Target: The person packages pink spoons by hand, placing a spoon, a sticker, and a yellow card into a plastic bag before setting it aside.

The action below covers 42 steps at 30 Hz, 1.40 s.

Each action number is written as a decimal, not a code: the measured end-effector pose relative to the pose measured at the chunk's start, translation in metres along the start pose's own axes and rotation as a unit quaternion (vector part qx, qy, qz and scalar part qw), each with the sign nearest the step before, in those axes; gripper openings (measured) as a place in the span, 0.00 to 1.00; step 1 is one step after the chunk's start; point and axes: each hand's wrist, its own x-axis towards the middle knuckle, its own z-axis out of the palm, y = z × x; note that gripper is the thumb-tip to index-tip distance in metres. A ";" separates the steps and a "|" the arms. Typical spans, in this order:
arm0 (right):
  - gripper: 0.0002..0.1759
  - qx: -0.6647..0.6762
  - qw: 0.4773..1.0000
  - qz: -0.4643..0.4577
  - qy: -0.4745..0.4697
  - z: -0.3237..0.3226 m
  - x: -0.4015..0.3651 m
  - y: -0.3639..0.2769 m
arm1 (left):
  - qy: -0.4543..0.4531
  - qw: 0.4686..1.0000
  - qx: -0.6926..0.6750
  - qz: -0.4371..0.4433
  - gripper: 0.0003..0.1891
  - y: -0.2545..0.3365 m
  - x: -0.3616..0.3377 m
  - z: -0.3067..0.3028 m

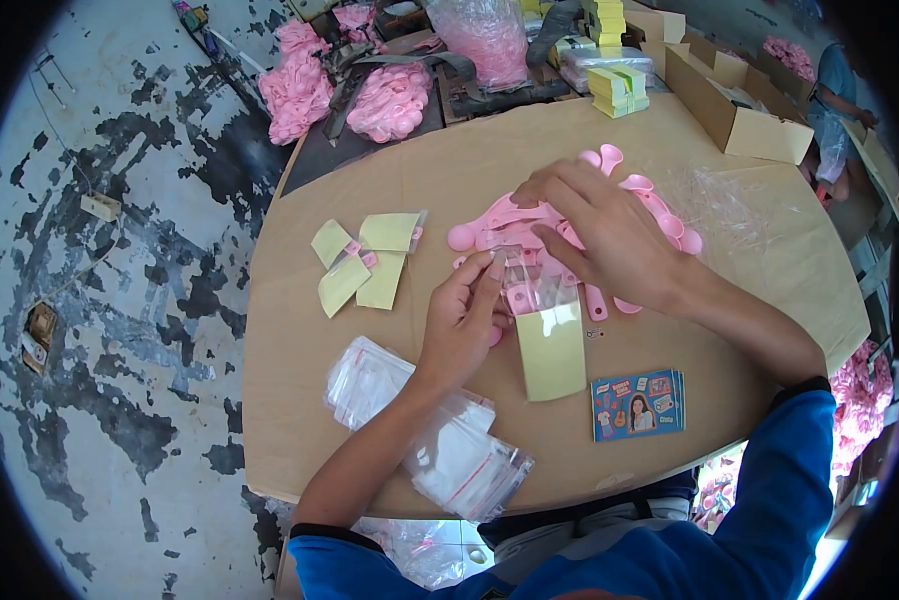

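Between the thumb and fingers of my left hand (pixel 461 318) is the upper left corner of a clear plastic bag (pixel 554 295). A pale yellow card (pixel 552 355) fills its lower part, and pink shows through the clear top. My right hand (pixel 609 230) is curved over a pile of pink spoons (pixel 509 225), thumb and fingers apart. Below my left hand lie stacks of clear plastic bags (pixel 454 460). A stack of blue printed cards (pixel 637 405) sits right of the yellow card. Several yellow-card packets (pixel 377 280) lie at the left.
Brown paper covers the rounded table (pixel 299 400). Along its far side are bags of pink pieces (pixel 389 100), yellow card bundles (pixel 617 90) and an open cardboard box (pixel 739 105). Crumpled clear film (pixel 719 205) lies right of the spoons. Another person (pixel 837 115) is at the far right.
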 end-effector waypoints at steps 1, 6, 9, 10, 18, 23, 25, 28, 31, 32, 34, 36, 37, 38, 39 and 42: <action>0.15 -0.056 0.996 -0.053 0.054 0.001 0.000 0.002 | -0.012 1.000 0.014 0.006 0.16 -0.004 0.000 -0.003; 0.10 -0.072 0.994 -0.086 0.017 0.013 -0.007 0.003 | -0.022 0.997 0.056 0.052 0.18 -0.006 -0.003 0.003; 0.11 -0.096 0.991 -0.092 0.021 0.019 -0.011 0.007 | -0.023 0.997 0.071 0.033 0.19 -0.009 -0.003 -0.001; 0.12 -0.107 0.990 -0.093 0.017 0.019 -0.011 0.007 | -0.029 0.996 0.082 0.027 0.19 -0.007 -0.004 -0.002; 0.08 -0.084 0.987 -0.115 0.076 0.014 -0.008 0.006 | -0.007 0.998 0.030 0.046 0.19 -0.007 -0.002 -0.001; 0.08 -0.063 0.993 -0.085 0.057 0.013 -0.008 0.005 | 0.008 0.998 0.053 0.040 0.18 -0.006 -0.004 0.000; 0.09 -0.046 0.996 -0.076 0.033 0.012 -0.008 0.004 | -0.012 0.999 0.044 0.030 0.19 -0.006 -0.003 -0.001; 0.12 -0.073 0.994 -0.077 0.021 0.016 -0.012 0.005 | -0.028 0.998 0.035 0.035 0.19 -0.007 -0.002 -0.001; 0.13 -0.095 0.992 -0.084 0.010 0.014 -0.011 0.006 | -0.033 0.997 0.057 0.049 0.19 -0.006 -0.003 0.000; 0.13 -0.098 0.991 -0.092 0.011 0.013 -0.011 0.006 | -0.035 0.996 0.069 0.055 0.20 -0.006 -0.004 0.001; 0.12 -0.105 0.988 -0.109 0.013 0.014 -0.012 0.004 | -0.033 0.988 0.131 0.077 0.21 -0.008 -0.006 -0.001; 0.12 -0.084 0.990 -0.111 0.011 0.016 -0.013 0.007 | -0.037 0.979 0.179 0.095 0.22 -0.008 -0.007 -0.002; 0.13 -0.074 0.991 -0.112 0.009 0.017 -0.013 0.009 | -0.040 0.975 0.195 0.102 0.22 -0.006 -0.007 -0.001; 0.12 -0.069 0.991 -0.115 0.003 0.017 -0.013 0.009 | -0.044 0.971 0.210 0.109 0.23 -0.004 -0.008 -0.001; 0.12 -0.065 0.991 -0.120 -0.002 0.016 -0.013 0.009 | -0.049 0.970 0.212 0.108 0.22 -0.006 -0.007 -0.001; 0.11 -0.058 0.993 -0.105 -0.018 0.017 -0.013 0.009 | -0.063 0.966 0.218 0.120 0.21 -0.010 -0.006 -0.002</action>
